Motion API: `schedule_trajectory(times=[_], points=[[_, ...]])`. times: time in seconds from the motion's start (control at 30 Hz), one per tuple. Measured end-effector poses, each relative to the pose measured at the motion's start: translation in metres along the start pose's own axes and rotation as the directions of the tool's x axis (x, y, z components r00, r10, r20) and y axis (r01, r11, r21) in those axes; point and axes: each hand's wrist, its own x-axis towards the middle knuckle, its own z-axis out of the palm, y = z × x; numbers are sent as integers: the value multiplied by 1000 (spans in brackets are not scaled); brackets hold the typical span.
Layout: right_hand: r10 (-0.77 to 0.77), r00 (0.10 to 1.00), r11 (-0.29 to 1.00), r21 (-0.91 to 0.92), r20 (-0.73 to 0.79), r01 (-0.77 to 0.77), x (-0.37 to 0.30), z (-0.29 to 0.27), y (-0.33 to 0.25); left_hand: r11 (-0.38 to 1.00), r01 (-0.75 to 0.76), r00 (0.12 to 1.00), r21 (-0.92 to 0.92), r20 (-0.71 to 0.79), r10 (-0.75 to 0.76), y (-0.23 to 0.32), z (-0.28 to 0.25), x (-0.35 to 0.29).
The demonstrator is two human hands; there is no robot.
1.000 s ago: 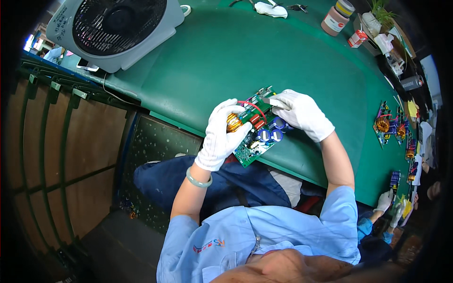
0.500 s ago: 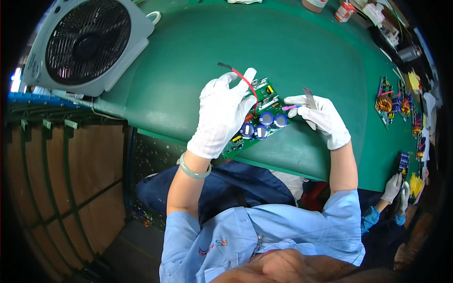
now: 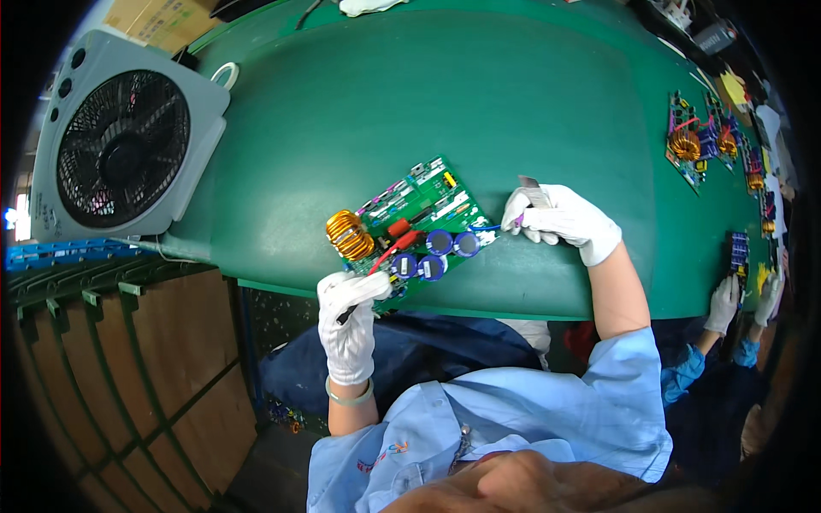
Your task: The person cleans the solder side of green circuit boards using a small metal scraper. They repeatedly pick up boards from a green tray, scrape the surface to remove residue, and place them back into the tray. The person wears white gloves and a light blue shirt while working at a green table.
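Observation:
A green circuit board [image 3: 419, 198] lies tilted on the bench, carrying a copper-wound coil [image 3: 350, 235] and several blue-sleeved capacitors [image 3: 440, 243]. At its near left corner, my white-gloved left hand [image 3: 346, 329] is closed around a red wire [image 3: 389, 250]; the wire's black end shows below the fingers. Past the board's right corner, my gloved right hand [image 3: 569, 224] pinches a blue wire [image 3: 485, 228] with a purple end. The same hand keeps hold of a flat grey metal blade-like tool [image 3: 532, 191], whose lower part is hidden by the fingers.
A grey box fan [image 3: 124, 154] stands at the left of the green bench [image 3: 530, 94]. More coil-bearing boards [image 3: 687, 145] lie at the far right. Another person's gloved hands [image 3: 725, 303] work there. Wooden panels in a rack [image 3: 128, 385] are at lower left.
My left hand has drawn back toward me, bringing the red wire down to the near left and uncovering the coil. The right hand stays near the board's right corner with wire and tool.

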Motion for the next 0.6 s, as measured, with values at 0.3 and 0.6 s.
schedule_trajectory(times=[0.3, 0.6], points=[[-85, 991, 994, 76, 106, 78, 8, -2, 14, 964, -48, 998, 260, 44, 38, 0, 8, 7], [-112, 990, 993, 48, 81, 108, 6, 1, 16, 949, -103, 990, 297, 121, 69, 7, 8, 15]])
